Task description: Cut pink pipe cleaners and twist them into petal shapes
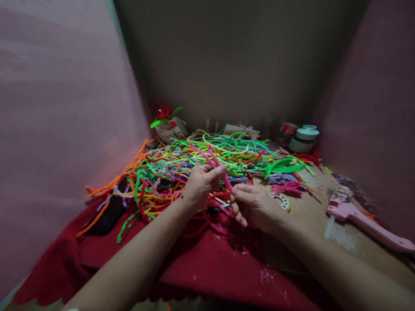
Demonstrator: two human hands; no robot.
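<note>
Pinching pink pipe cleaners [228,183] w/ L hand [201,183] midway & R hand [254,202] at lower end, prob. to steady them. Having multicol. pile [173,170] just beyond both, prob. for quick reach.

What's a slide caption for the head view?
Left hand and right hand hold pink fuzzy stems by a multicoloured heap of fuzzy stems, pink plastic glue gun at right.

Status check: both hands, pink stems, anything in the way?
Left hand pinching pink fuzzy stems. Right hand gripping nearer the lower end. Tangled pile of coloured stems crowding just beyond; pink glue gun off right, touching neither hand.
</note>
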